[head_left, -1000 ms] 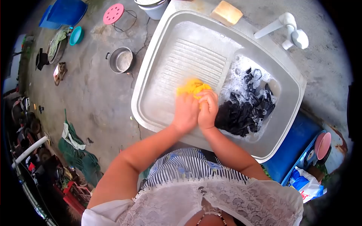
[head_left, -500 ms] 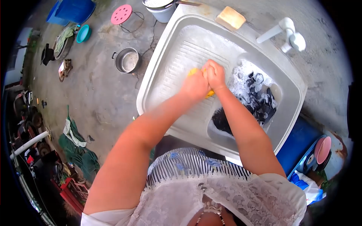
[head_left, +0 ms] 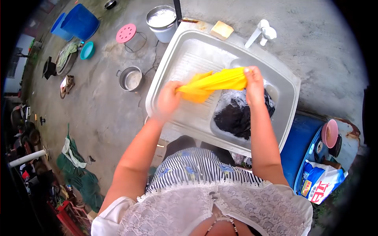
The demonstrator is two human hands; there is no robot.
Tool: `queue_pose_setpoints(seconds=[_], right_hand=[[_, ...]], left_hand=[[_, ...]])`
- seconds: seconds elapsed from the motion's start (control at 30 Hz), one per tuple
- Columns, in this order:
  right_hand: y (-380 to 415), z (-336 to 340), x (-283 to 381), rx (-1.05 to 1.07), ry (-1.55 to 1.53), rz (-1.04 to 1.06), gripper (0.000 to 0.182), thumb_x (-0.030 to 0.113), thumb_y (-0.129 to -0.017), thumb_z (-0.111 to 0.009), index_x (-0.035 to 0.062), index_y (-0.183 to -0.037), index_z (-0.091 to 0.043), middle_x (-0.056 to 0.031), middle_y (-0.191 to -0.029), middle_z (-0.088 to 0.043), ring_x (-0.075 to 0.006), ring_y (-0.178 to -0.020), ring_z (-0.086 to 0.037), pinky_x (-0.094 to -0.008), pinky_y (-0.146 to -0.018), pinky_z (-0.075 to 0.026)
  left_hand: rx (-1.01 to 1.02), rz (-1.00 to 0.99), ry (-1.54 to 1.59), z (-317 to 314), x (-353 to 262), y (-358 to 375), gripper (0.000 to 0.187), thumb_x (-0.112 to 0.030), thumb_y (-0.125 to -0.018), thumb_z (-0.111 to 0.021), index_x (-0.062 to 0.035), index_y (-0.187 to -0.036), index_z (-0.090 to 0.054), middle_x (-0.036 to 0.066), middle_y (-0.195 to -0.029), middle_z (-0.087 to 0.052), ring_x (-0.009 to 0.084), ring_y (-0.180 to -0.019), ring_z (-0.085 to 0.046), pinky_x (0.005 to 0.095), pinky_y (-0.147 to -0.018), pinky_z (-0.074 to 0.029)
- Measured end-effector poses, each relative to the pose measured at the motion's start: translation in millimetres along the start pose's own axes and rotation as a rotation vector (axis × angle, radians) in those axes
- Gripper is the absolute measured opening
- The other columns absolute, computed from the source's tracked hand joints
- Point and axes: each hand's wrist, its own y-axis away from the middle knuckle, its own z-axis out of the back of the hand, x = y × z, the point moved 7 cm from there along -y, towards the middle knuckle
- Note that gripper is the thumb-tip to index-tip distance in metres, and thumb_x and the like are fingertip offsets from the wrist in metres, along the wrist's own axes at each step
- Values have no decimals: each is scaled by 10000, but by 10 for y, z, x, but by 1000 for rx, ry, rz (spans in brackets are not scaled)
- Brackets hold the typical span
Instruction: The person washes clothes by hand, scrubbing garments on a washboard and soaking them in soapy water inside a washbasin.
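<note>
A wet yellow cloth (head_left: 214, 82) is stretched between my two hands above the sink. My left hand (head_left: 169, 97) is closed on its left end, over the ribbed washboard (head_left: 193, 65). At the other end, my right hand (head_left: 255, 84) pinches the cloth's upper corner between thumb and fingers. Below and beside my right wrist, dark clothes (head_left: 234, 120) lie in the soapy basin of the grey sink (head_left: 289, 102), with white suds around them. The cloth hides part of the washboard and the basin.
A yellowish soap block (head_left: 221, 30) lies on the sink's back rim beside a white tap (head_left: 262, 32). To the left on the concrete stand a metal pot (head_left: 130, 78), a pink stool (head_left: 126, 33) and a bucket (head_left: 163, 33). A blue barrel (head_left: 301, 137) is at the right.
My hands were together, squeezing the bunched yellow cloth over the washboard. Now they are apart and the cloth is spread out between them. The view has shifted slightly.
</note>
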Motion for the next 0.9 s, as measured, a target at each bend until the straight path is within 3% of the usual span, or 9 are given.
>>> queue_pose_setpoints(seconds=[0.17, 0.27, 0.47, 0.57, 0.63, 0.73, 0.77, 0.83, 0.9], right_hand=[[-68, 47, 1093, -26, -211, 111, 123, 187, -1001, -546, 74, -957, -563, -12, -884, -608, -112, -817, -585, -270, -760, -481], [12, -245, 1605, 70, -188, 122, 131, 189, -980, -577, 58, -993, -577, -13, -863, -603, -110, -800, -581, -279, -741, -483], [267, -1059, 2063, 433, -138, 193, 167, 215, -969, -603, 52, -994, -579, -23, -880, -626, -103, -814, -593, -274, -743, -491], [461, -961, 2301, 421, -306, 217, 163, 216, -966, -608, 59, -998, -576, -36, -901, -642, -117, -838, -610, -281, -771, -503], [496, -492, 2347, 212, -377, 278, 141, 199, -969, -600, 62, -995, -574, -42, -912, -639, -132, -851, -614, -291, -781, -505], [400, 409, 1606, -62, -181, 212, 144, 188, -961, -596, 61, -1014, -555, -38, -916, -626, -170, -860, -617, -319, -811, -511], [411, 568, 1278, -59, 199, 154, 202, 202, -943, -615, 53, -1065, -555, -69, -990, -636, -200, -933, -617, -336, -861, -498], [645, 690, 833, -54, 876, 102, 520, 238, -855, -711, 11, -1275, -506, -181, -1257, -581, -309, -1167, -556, -391, -1011, -434], [830, 329, 670, 110, 918, 151, 980, 245, -707, -836, 30, -1491, -290, -235, -1505, -335, -365, -1415, -302, -413, -1171, -254]], left_hand=[[-30, -112, 60, 540, -347, -154, 347, 79, -775, -595, -44, -1093, -661, 153, -1095, -626, 310, -1033, -616, 351, -893, -492], [352, -75, -331, 425, -431, -118, 749, -103, -758, -736, -108, -1432, -411, 183, -1374, -479, 347, -1294, -448, 399, -1081, -369], [70, -361, -174, -252, -1178, -189, 981, -283, -651, -873, -49, -1455, -362, 178, -1458, -412, 330, -1345, -398, 433, -1096, -346], [220, -331, 371, -449, -1393, -410, 746, -306, -785, -796, -31, -1389, -455, 154, -1387, -513, 294, -1261, -505, 417, -1041, -411], [248, 380, 1203, -568, -1072, -449, 448, -298, -929, -645, -46, -1289, -554, 112, -1249, -624, 250, -1131, -606, 397, -976, -467], [241, 248, 1459, -435, -1138, -554, 343, -300, -989, -540, -67, -1236, -591, 86, -1182, -661, 232, -1069, -640, 392, -947, -492], [295, 212, 1556, -322, -1342, -493, 358, -312, -978, -557, -67, -1237, -588, 88, -1195, -656, 234, -1081, -635, 398, -948, -494], [380, 278, 1599, -391, -1444, -504, 405, -311, -977, -545, -43, -1281, -557, 113, -1256, -629, 274, -1153, -606, 447, -992, -476], [825, 151, 2020, -707, -1592, -548, 432, -319, -988, -528, -33, -1312, -533, 120, -1298, -602, 286, -1187, -586, 468, -1020, -458]])
